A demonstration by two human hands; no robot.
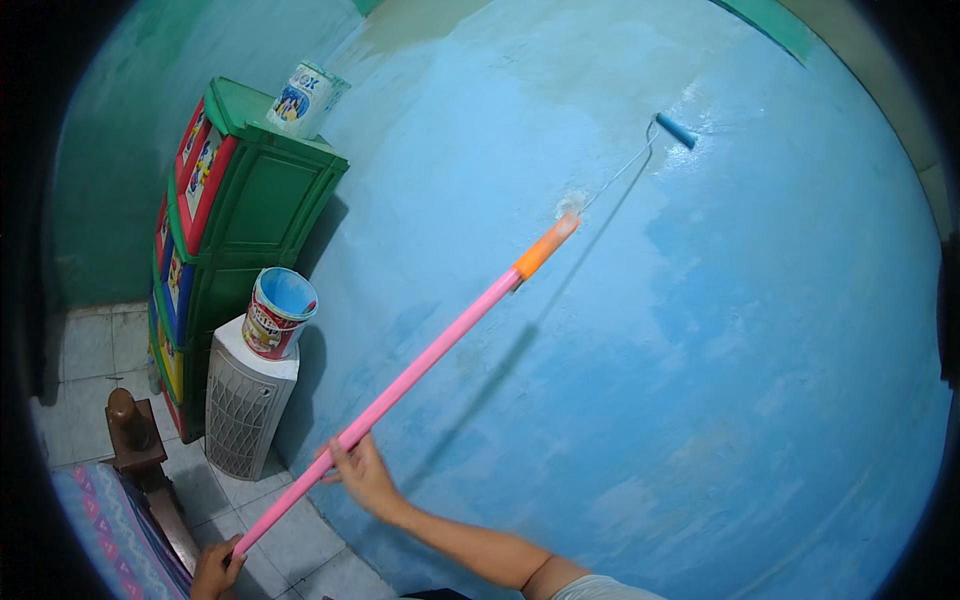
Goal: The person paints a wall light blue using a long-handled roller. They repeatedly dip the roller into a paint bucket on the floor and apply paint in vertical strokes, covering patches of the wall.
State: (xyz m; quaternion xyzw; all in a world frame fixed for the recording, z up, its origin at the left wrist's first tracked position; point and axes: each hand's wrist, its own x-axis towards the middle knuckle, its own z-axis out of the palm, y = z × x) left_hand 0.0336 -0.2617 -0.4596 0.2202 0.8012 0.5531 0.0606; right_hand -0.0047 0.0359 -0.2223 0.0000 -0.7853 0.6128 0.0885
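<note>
A long pink pole (430, 355) slants up from the lower left, with the orange handle (546, 247) of a paint roller joined to its top end. The roller's thin wire frame leads to a small blue roller sleeve (676, 131), which rests against the light-blue wall (600, 420). Around the sleeve the paint looks wet and shiny. My left hand (216, 572) is closed around the pole's lower end, partly cut off by the picture's edge. Farther up, my right hand (365, 478) grips the pole, fingers curled about it.
At left stands a green drawer cabinet (265, 200) with a white paint can (306, 98) on top. A paint bucket (280, 312), blue inside, sits on a white-and-grey appliance (246, 405). A wooden post (134, 430) and a patterned mattress (110, 530) are nearby, over floor tiles (300, 545).
</note>
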